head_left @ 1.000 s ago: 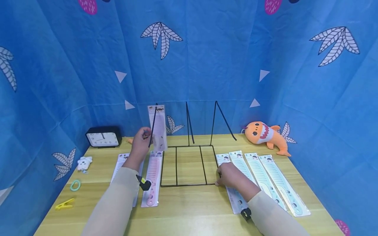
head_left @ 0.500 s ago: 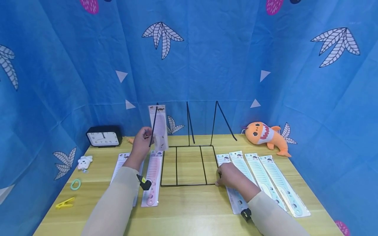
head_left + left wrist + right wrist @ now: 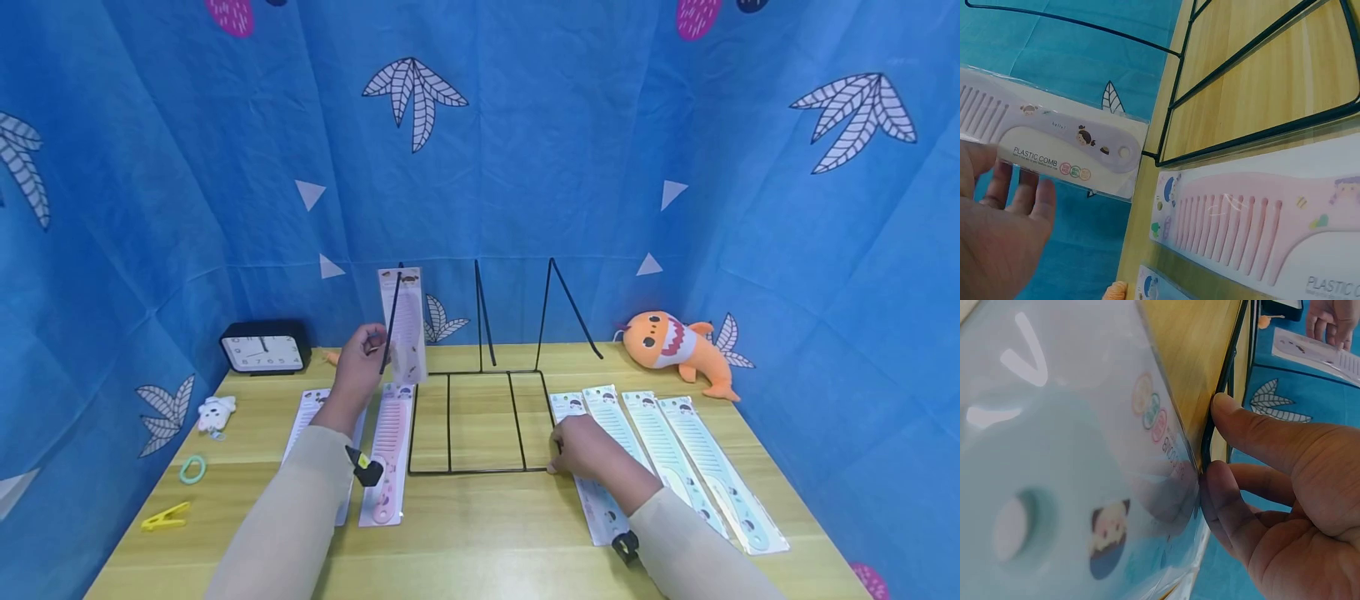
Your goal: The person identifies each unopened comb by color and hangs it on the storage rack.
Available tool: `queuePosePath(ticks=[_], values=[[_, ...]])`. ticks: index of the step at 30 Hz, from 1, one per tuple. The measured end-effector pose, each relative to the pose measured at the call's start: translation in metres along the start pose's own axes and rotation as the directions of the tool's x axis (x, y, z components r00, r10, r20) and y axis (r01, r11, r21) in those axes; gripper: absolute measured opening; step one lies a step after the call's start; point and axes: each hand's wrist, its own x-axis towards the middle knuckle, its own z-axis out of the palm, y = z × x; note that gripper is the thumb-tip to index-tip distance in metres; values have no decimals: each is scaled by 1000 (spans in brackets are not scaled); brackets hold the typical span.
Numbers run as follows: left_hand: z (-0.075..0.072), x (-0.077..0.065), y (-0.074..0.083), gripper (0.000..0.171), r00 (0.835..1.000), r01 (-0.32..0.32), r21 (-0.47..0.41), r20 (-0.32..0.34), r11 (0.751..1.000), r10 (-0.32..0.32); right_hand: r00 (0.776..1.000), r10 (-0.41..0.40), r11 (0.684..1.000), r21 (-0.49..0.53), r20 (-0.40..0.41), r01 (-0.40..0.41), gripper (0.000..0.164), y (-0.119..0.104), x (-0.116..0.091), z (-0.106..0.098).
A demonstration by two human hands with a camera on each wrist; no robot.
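Observation:
A packaged purple plastic comb (image 3: 410,329) hangs upright on the left hook of a black wire rack (image 3: 480,472). My left hand (image 3: 362,358) is at the package's left edge, thumb and fingers pinching it, as the left wrist view shows with the comb pack (image 3: 1060,134) beside the hand (image 3: 1007,231). My right hand (image 3: 588,450) pinches the front right corner of the rack's base; in the right wrist view thumb and fingers (image 3: 1229,494) close on the dark wire. Two other hooks of the rack carry nothing.
Left of the rack lie a packaged pink comb (image 3: 390,454) and another pack (image 3: 307,408) partly under my left arm. Several blue-green comb packs (image 3: 720,467) lie right. Around them are a clock (image 3: 262,352), orange shark plush (image 3: 660,337), white plush (image 3: 216,413), green ring (image 3: 192,470) and yellow clip (image 3: 163,518).

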Motion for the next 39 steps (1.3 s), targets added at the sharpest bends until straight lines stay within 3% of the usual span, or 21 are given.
queuePosePath(ticks=[6,9,14,17,23,27,34,39], values=[[-10,-10,-4,36,998,-2,139,-66,990,11,1000,5,1000,2,5,-5,27,-2,0,0],[-22,-18,-5,38,998,21,253,-57,967,-7,1000,5,1000,-4,4,-5,26,-2,0,0],[-50,-34,-7,45,997,75,496,-10,865,-81,1000,2,1000,-8,4,-2,25,-1,0,0],[-70,-42,-15,50,985,144,584,-7,799,-172,1000,-2,1000,-8,8,2,24,-1,0,0],[-105,-65,-32,67,944,255,657,-9,710,-331,1000,-8,1000,-3,7,8,25,0,0,0],[-116,-81,-42,70,932,258,705,-2,661,-362,1000,-11,1000,-7,6,11,26,1,1,-2],[-119,-94,-51,68,933,247,762,-21,599,-359,1000,-10,1000,10,0,10,27,0,2,-2],[-123,-96,-52,68,927,257,776,-29,576,-375,1000,-6,1000,5,10,6,22,-1,0,-2]])
